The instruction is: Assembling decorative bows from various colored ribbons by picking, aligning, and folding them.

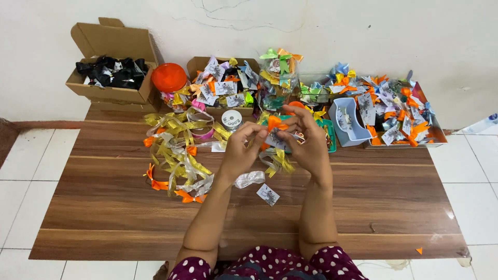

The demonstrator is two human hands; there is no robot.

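Orange bow (274,123) and a small card (275,140) sit pinched between both hands above the counter (119,207): left hand (239,148) and right hand (310,142) each grip closed on them, seemingly fixing bow to card; finishing calls for fine fingertip pressure

Two open brown cardboard boxes (111,78) (223,85) stand at the counter's back; a small white tag (268,195), perhaps printed, lies near the front.

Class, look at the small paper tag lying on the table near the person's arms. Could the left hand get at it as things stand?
Probably yes. The tag lies bare on the table between the forearms, with nothing over it. But the left hand is holding an orange bow with the right hand.
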